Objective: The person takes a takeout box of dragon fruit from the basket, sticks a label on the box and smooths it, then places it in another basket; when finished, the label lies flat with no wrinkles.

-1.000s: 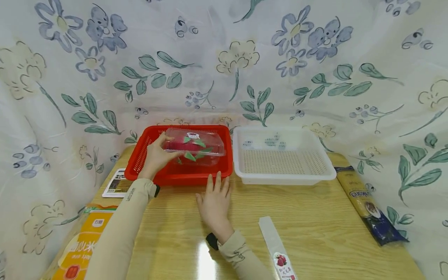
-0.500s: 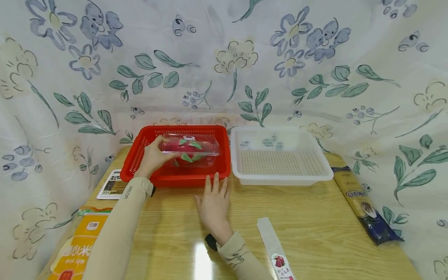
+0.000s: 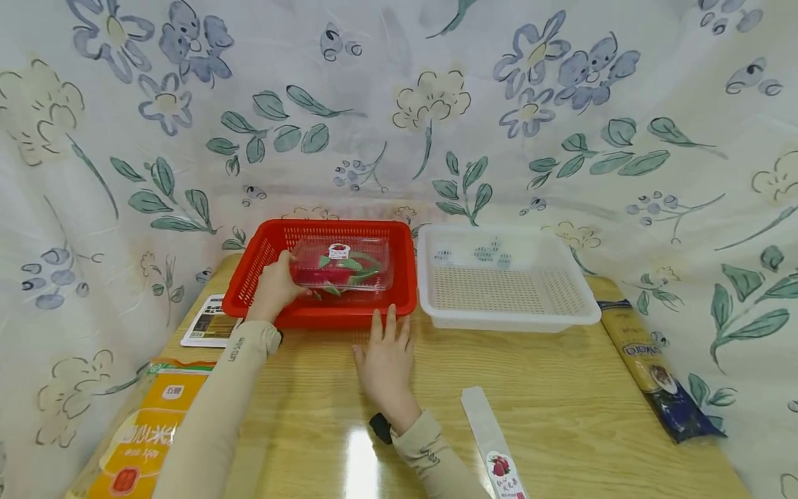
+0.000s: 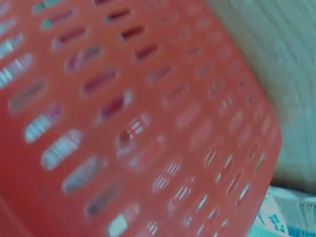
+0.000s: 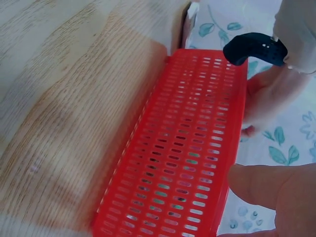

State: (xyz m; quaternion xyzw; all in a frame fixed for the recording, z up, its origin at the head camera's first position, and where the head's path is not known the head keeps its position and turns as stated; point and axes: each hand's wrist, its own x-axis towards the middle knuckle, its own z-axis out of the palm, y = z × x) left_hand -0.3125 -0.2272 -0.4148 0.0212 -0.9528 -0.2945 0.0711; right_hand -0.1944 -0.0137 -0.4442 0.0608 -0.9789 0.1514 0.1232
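Observation:
A clear plastic box (image 3: 339,267) with a small white label lies inside the red basket (image 3: 343,317). Through its lid a pink-red dragon fruit with green scales shows. At the box's left end my left hand (image 3: 271,290) holds it, thumb at the front corner and fingers toward the back. My right hand (image 3: 388,367) has its fingers fairly straight, fingertips right at the basket's front rim. The right wrist view shows the basket's slotted side, my right thumb (image 5: 259,185) by its rim and part of the left hand beyond. The left wrist view holds mostly blurred basket wall.
A white basket (image 3: 511,322) stands right of the red one. A yellow and blue packet (image 3: 661,374) lies along the right table edge, an orange bag (image 3: 143,436) and a white-framed card (image 3: 208,326) at left. A pale strip with a fruit label (image 3: 489,430) lies in front.
The clear box has gone from tilted to lying lower and flatter in the red basket. My left hand has moved down with it, less far over the lid. The right hand stays at the rim.

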